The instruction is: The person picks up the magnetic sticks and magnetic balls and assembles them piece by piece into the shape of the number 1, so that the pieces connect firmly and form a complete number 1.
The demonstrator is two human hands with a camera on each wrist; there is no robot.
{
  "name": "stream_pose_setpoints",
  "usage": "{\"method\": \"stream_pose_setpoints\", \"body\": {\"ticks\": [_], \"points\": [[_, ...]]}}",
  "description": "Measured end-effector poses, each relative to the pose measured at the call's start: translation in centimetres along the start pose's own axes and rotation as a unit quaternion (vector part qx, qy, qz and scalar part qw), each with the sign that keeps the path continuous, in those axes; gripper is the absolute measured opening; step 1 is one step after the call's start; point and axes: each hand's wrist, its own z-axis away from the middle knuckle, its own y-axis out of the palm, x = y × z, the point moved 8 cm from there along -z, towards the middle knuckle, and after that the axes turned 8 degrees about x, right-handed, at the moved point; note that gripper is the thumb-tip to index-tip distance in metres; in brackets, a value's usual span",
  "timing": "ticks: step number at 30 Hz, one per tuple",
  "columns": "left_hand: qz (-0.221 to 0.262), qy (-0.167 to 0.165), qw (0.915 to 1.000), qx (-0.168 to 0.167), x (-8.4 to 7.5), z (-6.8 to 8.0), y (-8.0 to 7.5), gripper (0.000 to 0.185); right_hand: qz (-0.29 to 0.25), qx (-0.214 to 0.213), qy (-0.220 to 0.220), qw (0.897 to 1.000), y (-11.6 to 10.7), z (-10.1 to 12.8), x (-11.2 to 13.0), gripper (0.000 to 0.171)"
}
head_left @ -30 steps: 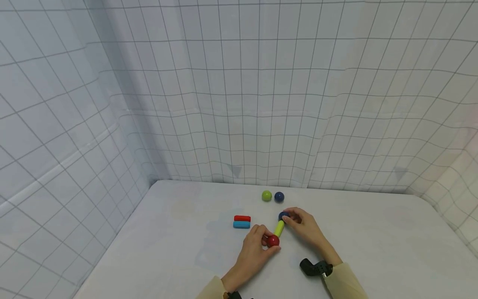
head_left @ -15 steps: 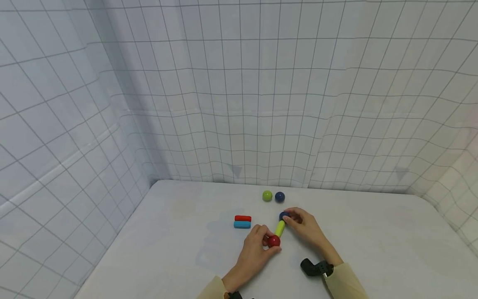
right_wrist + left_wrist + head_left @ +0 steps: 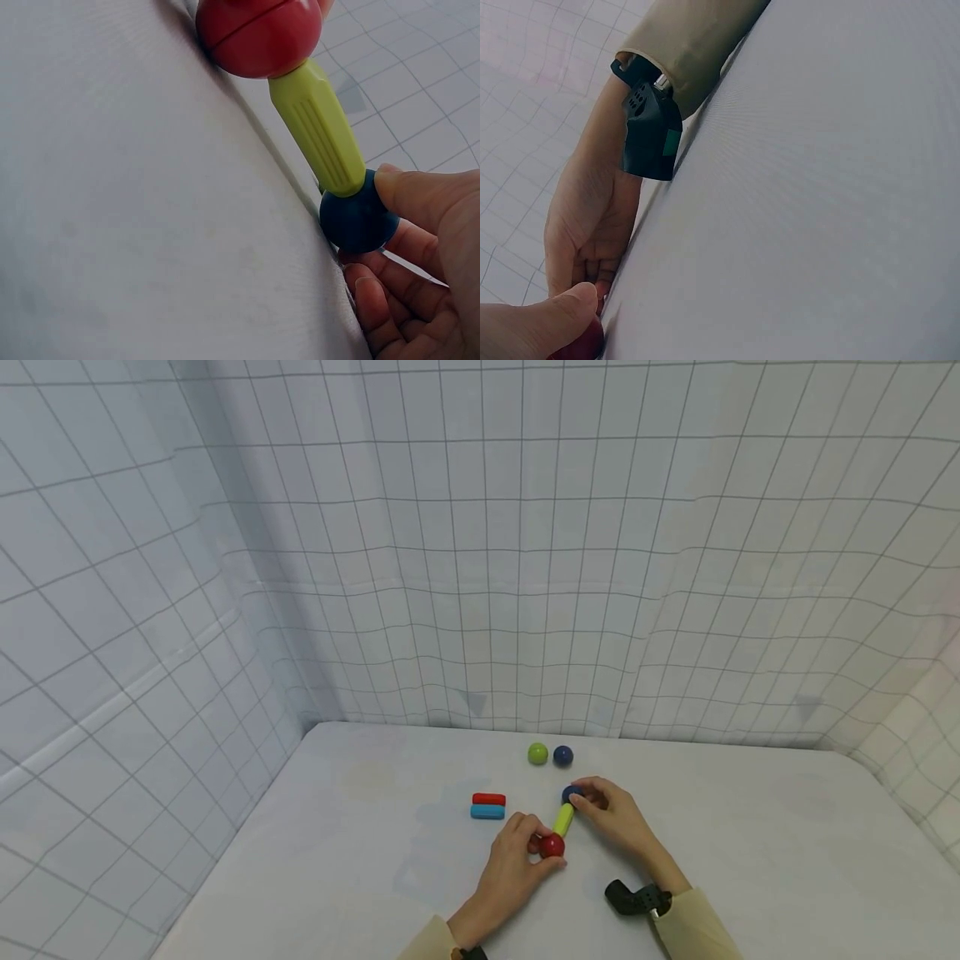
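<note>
1. Yellow-green rod point(image 3: 562, 819) lies on the white table point(image 3: 750, 860) between my two hands, with a red ball point(image 3: 552, 846) stuck on its near end and a dark blue ball point(image 3: 572, 794) on its far end.
2. My left hand point(image 3: 513, 860) has its fingers curled round the red ball, thumb on top.
3. My right hand point(image 3: 615, 818) pinches the dark blue ball; from the right wrist view I see the thumb point(image 3: 420, 199) pressed on its side and the other fingers curled under it.
4. A red bar point(image 3: 488, 799) and a light blue bar point(image 3: 487, 812) lie side by side, touching, just left of my left hand.
5. A green ball point(image 3: 537, 753) and another dark blue ball point(image 3: 562, 756) sit close together farther back, near the grid-patterned curtain point(image 3: 480, 568).
</note>
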Motion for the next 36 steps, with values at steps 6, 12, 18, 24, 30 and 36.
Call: {"method": "stream_pose_setpoints", "body": {"ticks": [6,12,18,24,30,36], "points": [[0.002,0.007,1.0,-0.001,0.02,0.08,0.11,0.032,0.003,0.0,0.0,1.0,0.0,0.07,0.12,0.028],[-0.008,0.003,1.0,-0.003,-0.02,0.06,0.07,0.033,0.01,-0.004,-0.003,1.0,-0.09,0.16,0.28,0.029],[-0.009,0.009,0.9999,-0.007,-0.1,0.14,0.12,0.032,0.006,-0.004,-0.002,1.0,-0.02,0.08,0.13,0.029],[-0.003,0.009,0.9999,-0.006,-0.01,0.13,0.22,0.031,0.006,-0.004,-0.003,1.0,-0.01,0.06,0.16,0.028],[-0.003,0.005,1.0,-0.006,-0.05,0.11,0.13,0.031,0.006,-0.005,-0.005,1.0,-0.07,0.07,0.14,0.029],[-0.004,-0.002,1.0,-0.005,-0.04,0.16,0.09,0.029,0.007,-0.007,-0.006,1.0,-0.04,0.07,0.09,0.029]]}}
